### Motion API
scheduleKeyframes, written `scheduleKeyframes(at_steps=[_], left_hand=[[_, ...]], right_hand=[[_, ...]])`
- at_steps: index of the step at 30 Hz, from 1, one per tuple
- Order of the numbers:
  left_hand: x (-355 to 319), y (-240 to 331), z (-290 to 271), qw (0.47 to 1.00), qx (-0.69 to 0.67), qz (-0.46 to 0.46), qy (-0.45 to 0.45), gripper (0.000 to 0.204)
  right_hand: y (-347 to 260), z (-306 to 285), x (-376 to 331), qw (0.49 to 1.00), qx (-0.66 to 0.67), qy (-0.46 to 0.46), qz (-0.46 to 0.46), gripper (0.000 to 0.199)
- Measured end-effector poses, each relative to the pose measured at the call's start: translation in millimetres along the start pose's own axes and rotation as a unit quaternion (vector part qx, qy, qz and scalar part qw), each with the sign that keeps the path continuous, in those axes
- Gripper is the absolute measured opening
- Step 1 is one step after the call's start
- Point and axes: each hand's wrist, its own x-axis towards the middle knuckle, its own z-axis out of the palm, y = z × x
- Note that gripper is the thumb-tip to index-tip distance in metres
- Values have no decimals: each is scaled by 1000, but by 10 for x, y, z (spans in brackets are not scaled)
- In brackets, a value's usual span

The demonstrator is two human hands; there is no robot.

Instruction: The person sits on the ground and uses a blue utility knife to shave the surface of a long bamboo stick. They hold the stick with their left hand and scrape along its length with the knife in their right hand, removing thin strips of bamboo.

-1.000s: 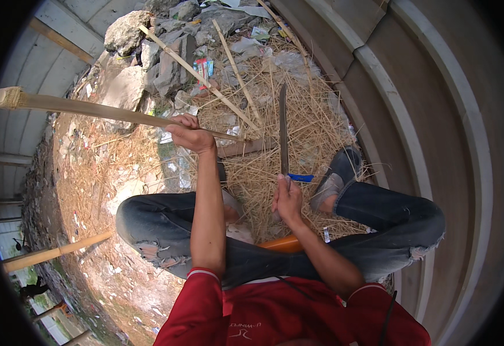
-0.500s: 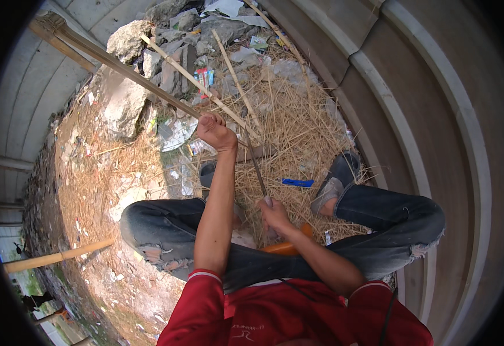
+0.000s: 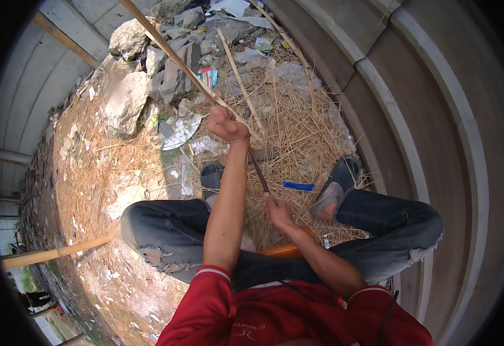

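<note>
A big heap of straw (image 3: 298,132) covers the ground, rocks (image 3: 128,40) just behind it. Over the heap runs a long bamboo pole (image 3: 171,52), probably light and stiff, best gripped near its end. The left hand (image 3: 226,124) is closed on it. The right hand (image 3: 278,212) grips a knife (image 3: 259,171), blade against the pole.

- Left hand (image 3: 226,124) is fisted around the bamboo strip (image 3: 171,52), arm stretched straight out.
- Right hand (image 3: 278,212) sits nearer the body than the strip, fingers closed, elbow bent.
</note>
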Motion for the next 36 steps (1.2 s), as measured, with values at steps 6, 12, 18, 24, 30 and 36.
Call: scheduleKeyframes(at_steps=[6,12,18,24,30,36], left_hand=[[-146,-65,-2,1000,-18,-23,2,51],[-163,-113,109,999,-27,-46,2,54],[-79,-37,9,999,-33,-29,9,57],[-40,-94,-77,999,-27,-36,-7,54],[15,-138,-20,999,-30,-34,-29,56],[20,-140,-134,997,-57,-52,-5,57]], right_hand=[[-1290,-359,376,960,264,25,91,51],[-1206,-136,40,929,318,28,-185,49],[-117,-112,34,944,203,-31,258,38],[-1769,-457,325,957,258,-1,-134,40],[530,52,-213,993,-116,18,-5,16],[-1060,-242,319,957,265,10,116,16]])
